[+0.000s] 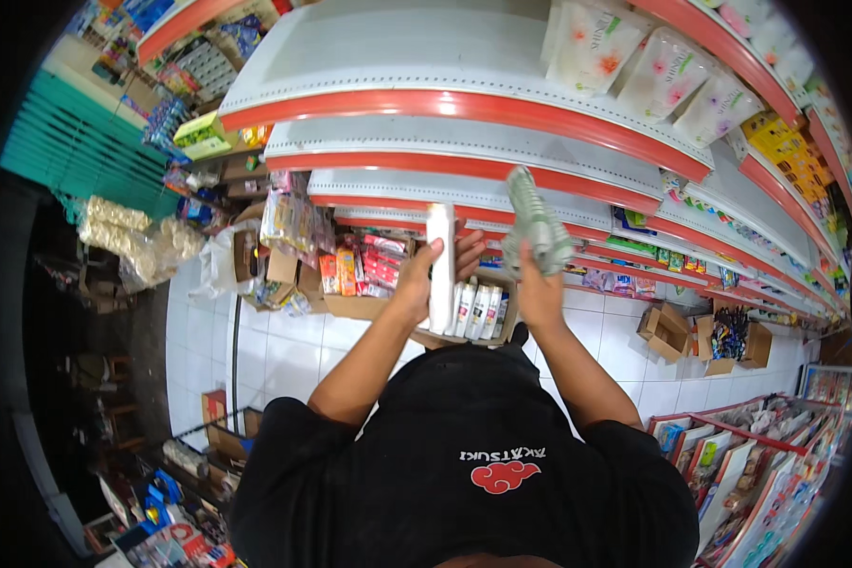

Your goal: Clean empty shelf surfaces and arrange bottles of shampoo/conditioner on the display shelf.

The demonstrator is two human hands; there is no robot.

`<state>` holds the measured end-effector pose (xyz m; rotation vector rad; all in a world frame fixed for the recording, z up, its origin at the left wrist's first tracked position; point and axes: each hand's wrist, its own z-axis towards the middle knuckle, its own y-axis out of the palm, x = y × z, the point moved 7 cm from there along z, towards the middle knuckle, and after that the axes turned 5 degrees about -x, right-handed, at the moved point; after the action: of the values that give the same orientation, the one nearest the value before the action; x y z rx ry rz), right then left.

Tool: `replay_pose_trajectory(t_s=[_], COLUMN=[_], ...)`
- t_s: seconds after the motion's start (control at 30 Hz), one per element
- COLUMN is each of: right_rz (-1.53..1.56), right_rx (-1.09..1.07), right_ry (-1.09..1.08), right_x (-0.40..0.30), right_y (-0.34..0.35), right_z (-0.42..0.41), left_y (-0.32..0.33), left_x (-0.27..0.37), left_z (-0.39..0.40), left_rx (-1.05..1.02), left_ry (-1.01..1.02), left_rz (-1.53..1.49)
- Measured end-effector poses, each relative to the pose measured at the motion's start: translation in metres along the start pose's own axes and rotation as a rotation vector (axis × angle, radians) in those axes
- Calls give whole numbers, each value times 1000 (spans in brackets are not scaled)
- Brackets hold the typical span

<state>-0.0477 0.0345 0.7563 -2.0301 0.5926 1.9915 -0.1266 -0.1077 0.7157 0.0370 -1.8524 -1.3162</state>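
Observation:
My left hand (426,273) grips a slim white bottle (441,270) upright in front of my body, with the thumb across it and fingers spread behind. In my right hand (539,284) is a bunched green-and-white checked cloth (536,231), raised beside the bottle and slightly blurred. Below the hands, a cardboard box (468,341) on the floor holds several white bottles (479,311) with printed labels. Directly ahead rise white metal shelves (397,57) with red front edges.
A carton of red and orange packs (369,266) stands left of the bottle box. Plastic pouches (596,50) sit on the upper right shelf. Small open cartons (664,332) rest on the tiled floor (614,344) to the right. A display rack (738,483) stands behind at lower right.

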Motion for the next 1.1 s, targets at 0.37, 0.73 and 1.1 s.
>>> replay_pose_trajectory(t_s=[0.37,0.73,1.1], right_rz=[-87,-157,-98], right_rx=[-350,-103,65], right_ry=[-256,-641,-721], right_x=[-97,-244,-266], right_y=[71,-5,-91], right_z=[-16,44,38], left_y=[130,297,373], left_x=[155,192,253], left_z=[15,64,191], left_rx=[-19,-493,-167], left_ry=[858,633,605], left_rz=[343,1012,1274])
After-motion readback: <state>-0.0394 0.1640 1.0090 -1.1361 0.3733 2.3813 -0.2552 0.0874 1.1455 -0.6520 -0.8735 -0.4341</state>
